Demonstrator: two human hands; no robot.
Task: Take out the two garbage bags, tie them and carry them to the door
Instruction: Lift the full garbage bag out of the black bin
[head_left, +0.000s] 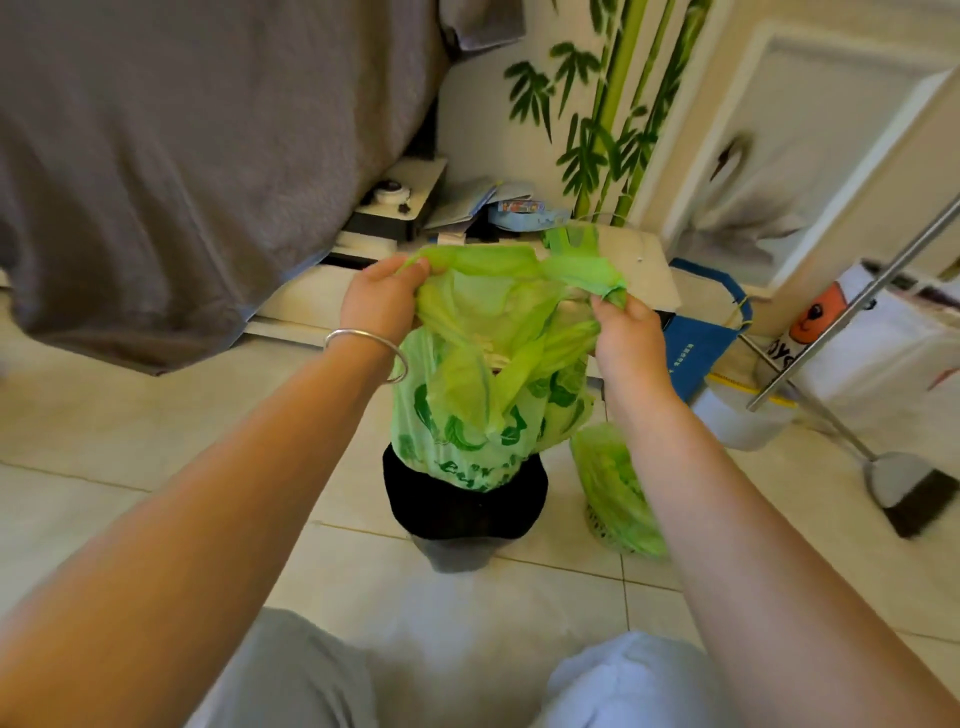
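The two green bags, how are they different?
The bag in the black bin is pulled upward, its top held by the left hand and right hand; the second bag sits on the floor untouched. The first shows dark green print. Both are thin green plastic.

The garbage bag (483, 395) is translucent light green with darker green printing; the second garbage bag (618, 488) on the floor (130, 441) is the same green. The bin (465, 501) is black. The floor is pale cream tile with thin dark seams. The blanket (197, 145) is grey-brown. The wall (587, 88) is white with green painted bamboo. The tote bag (696, 343) is blue with yellow trim. The bracelet (366, 345) is silver.
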